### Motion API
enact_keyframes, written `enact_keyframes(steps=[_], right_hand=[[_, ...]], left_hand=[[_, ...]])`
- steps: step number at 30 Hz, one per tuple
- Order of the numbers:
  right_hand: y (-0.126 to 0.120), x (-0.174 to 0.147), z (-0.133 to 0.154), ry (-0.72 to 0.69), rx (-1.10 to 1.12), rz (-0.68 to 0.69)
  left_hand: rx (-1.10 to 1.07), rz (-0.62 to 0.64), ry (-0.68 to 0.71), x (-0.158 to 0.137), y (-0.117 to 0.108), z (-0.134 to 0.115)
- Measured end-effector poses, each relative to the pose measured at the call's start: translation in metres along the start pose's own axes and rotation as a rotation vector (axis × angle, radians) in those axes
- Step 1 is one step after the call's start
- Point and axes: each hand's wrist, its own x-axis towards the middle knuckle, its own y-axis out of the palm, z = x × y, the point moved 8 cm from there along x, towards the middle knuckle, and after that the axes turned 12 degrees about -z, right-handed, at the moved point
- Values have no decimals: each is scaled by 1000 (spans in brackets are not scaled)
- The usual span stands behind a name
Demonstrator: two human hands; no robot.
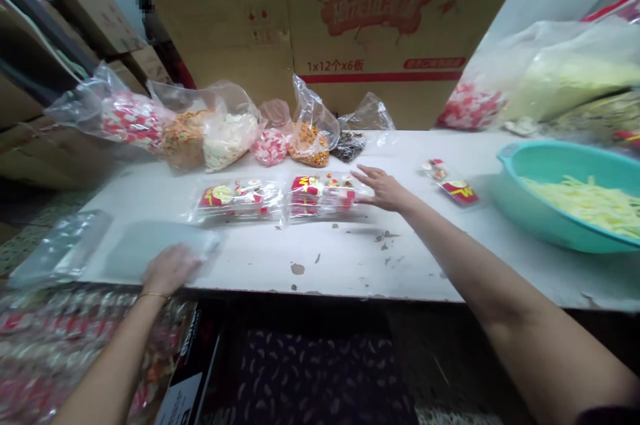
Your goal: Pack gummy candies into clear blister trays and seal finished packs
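Note:
My left hand (173, 268) lies over a stack of clear plastic bags (135, 248) at the table's front left; its fingers are smeared by motion. At the right end of a row of filled clear packets (315, 195), my right hand (383, 188) has its fingers spread, touching or very close to the packet edges. These packets carry red and yellow labels and small coloured pieces inside. Beside them, to the left, a second pile of the same packets (235, 197) lies flat. One single packet (453, 185) rests apart, to the right of my right hand.
Along the back stand open bags of red-and-white pieces (133, 119), orange bits (311, 145) and dark flakes (350, 145). A turquoise basin (555, 211) of pale strips is at right. Behind rises a large carton (370, 25). Many packed packets (75, 328) sit below the table's left front.

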Motion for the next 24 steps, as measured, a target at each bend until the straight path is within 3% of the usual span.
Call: enact_keyframes(steps=[2, 4, 7, 9, 12, 15, 18, 21, 24], right_hand=[[-19, -33, -42, 95, -40, -87], [-31, -72, -97, 283, -135, -120], [-22, -131, -160, 544, -261, 74], [-14, -156, -168, 604, -310, 198], [-14, -161, -132, 525, -334, 200], [-10, -148, -66, 337, -243, 190], [-2, -140, -10, 279, -170, 200], [5, -134, 34, 246, -81, 203], [3, -132, 62, 186, 43, 235]], left_hand=[[-15, -3, 39, -1, 4, 0], [-42, -46, 52, -3, 2, -1], [-55, -108, 26, -2, -2, -1], [-76, -110, 17, 0, -3, -2], [-154, -130, -6, 4, -6, -12], [-259, -180, 37, 0, -16, -56], [-444, -195, 144, -19, -27, -140], [-659, -115, 282, -50, -31, -239], [-778, -42, 330, -73, -29, -310]])
